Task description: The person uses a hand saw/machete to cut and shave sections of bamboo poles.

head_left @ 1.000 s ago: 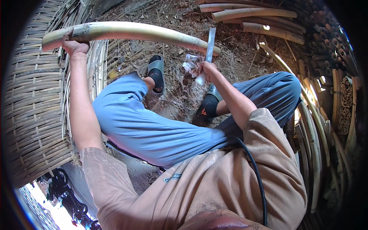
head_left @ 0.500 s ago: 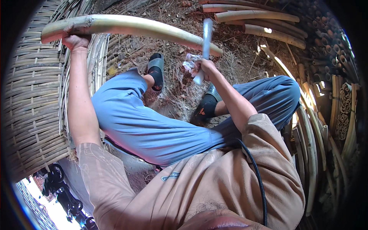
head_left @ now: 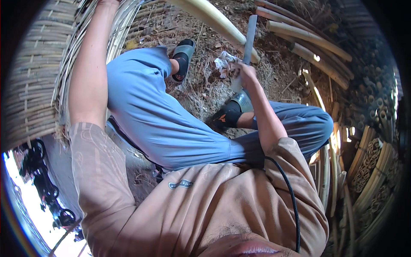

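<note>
A long split-bamboo pole [head_left: 214, 23] slants down from the top edge, its far end out of view. My left hand [head_left: 109, 1] is mostly cut off at the top left, so its fingers and grip are hidden. With my right hand [head_left: 245, 73] I grip a long, flat, machete-like knife [head_left: 251, 36] near its lower part, blade pointing up. The blade overlaps the bamboo's near end in view; whether they touch I cannot tell. A pale lower end of the knife shows below my fist. Beside it lies a crumpled white scrap [head_left: 224, 62].
Woven bamboo panels [head_left: 34, 85] stand at the left. Several bamboo lengths [head_left: 317, 51] lie at the upper right, with stacked tubes [head_left: 372, 90] and bundled strips [head_left: 368, 167] further right. My bent legs [head_left: 150, 98] and sandalled feet [head_left: 184, 60] are over littered ground. A black cable [head_left: 287, 184] crosses my shirt.
My left hand has moved up to the top edge, and the bamboo now tilts more steeply with its far end out of view. My right hand and the knife have shifted slightly right.
</note>
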### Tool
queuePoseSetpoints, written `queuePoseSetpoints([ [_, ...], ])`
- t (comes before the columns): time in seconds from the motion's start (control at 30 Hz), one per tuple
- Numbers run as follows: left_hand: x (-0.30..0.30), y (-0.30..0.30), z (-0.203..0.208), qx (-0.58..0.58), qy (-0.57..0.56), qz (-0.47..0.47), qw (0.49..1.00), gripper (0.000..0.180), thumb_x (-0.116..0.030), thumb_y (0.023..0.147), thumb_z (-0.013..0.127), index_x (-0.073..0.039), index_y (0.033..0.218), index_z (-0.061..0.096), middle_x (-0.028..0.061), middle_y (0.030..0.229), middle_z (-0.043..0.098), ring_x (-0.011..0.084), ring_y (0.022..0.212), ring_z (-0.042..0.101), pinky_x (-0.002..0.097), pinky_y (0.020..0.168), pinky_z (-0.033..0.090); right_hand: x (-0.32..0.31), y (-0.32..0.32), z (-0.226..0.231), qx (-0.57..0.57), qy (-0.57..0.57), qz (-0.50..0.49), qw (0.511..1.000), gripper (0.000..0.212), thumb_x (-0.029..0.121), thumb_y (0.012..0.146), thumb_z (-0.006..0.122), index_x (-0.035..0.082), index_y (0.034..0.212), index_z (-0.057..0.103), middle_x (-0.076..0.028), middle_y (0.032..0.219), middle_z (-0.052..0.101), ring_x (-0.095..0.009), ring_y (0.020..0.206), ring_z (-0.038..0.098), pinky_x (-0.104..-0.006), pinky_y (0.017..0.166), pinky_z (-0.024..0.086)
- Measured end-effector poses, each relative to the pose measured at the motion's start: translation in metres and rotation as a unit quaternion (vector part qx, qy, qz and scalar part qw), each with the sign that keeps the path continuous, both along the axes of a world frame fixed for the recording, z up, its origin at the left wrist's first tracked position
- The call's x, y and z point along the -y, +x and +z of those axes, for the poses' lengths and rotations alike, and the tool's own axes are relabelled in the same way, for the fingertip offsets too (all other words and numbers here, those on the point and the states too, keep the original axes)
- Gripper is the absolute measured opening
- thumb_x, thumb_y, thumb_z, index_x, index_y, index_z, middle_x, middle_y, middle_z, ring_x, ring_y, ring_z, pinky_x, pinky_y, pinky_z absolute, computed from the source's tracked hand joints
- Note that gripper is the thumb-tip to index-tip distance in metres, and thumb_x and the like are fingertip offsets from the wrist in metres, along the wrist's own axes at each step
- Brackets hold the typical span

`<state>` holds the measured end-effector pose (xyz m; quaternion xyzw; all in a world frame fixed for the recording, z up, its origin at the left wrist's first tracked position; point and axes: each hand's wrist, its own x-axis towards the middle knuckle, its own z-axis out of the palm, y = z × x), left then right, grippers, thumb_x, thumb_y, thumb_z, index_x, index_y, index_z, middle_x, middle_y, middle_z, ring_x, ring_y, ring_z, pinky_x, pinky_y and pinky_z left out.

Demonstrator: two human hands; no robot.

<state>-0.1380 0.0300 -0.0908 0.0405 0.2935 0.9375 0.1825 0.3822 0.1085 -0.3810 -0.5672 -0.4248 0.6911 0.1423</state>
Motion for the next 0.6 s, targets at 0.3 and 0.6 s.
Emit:
queuePoseSetpoints([
  [0.3, 0.001, 0.053, 0.031, -0.196, 0.035, -0.191, 0.961, 0.03, -0.032, 0.074, 0.068, -0.007, 0.089, 0.069, 0.0111, 0.084, 0.072, 0.03, 0.081, 0.069, 0.0468, 0.082, 0.059, 0.017, -0.035, -0.009, -0.096, -0.046, -0.002, 0.994, 0.022, 0.013, 0.089, 0.062, 0.006, 0.069, 0.053, -0.006, 0.061, 0.052, -0.02, 0.053, 0.054, -0.0369, 0.05, 0.048],
  [0.6, -0.029, 0.08, 0.018, -0.222, 0.032, -0.261, 0.939, 0.025, -0.033, 0.073, 0.068, -0.01, 0.082, 0.068, 0.0095, 0.086, 0.072, 0.0304, 0.082, 0.069, 0.0474, 0.083, 0.057, -0.03, 0.022, -0.061, -0.182, -0.136, -0.059, 0.972, 0.019, 0.01, 0.089, 0.06, 0.008, 0.072, 0.05, -0.003, 0.06, 0.047, -0.02, 0.051, 0.05, -0.0351, 0.048, 0.046],
])
